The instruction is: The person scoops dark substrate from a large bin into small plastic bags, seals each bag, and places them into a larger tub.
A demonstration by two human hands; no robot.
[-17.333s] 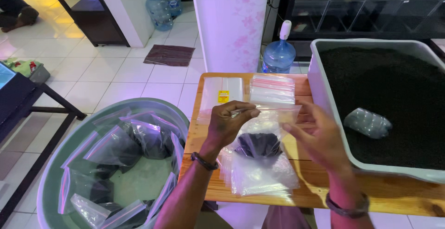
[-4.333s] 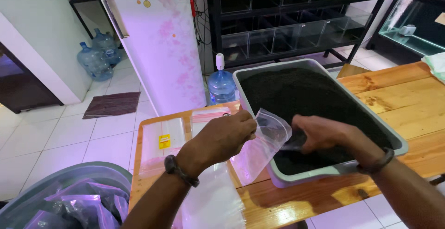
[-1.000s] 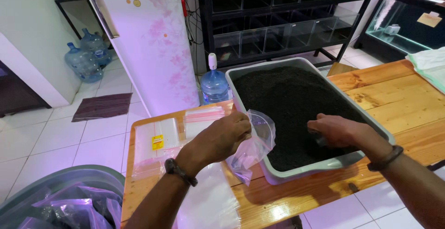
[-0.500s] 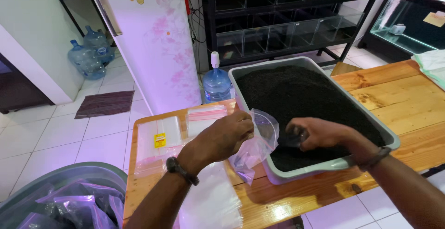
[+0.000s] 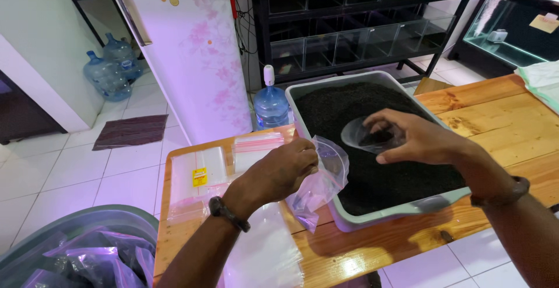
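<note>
Head view: left hand (image 5: 285, 168) pinched the rim of a small clear plastic zip bag (image 5: 323, 177), its mouth held open just beside the grey tub of dark granules (image 5: 372, 142). Right hand (image 5: 419, 139), palm down, fingers curled round a clear plastic scoop cup (image 5: 364, 135), hovered over the tub near the bag.

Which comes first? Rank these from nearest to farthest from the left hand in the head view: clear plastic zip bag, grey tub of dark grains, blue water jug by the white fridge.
1. Clear plastic zip bag: held open in the left hand.
2. Grey tub of dark grains: just to the hand's right, on the wooden table.
3. Blue water jug: on the floor beyond the table, beside the white fridge.
</note>
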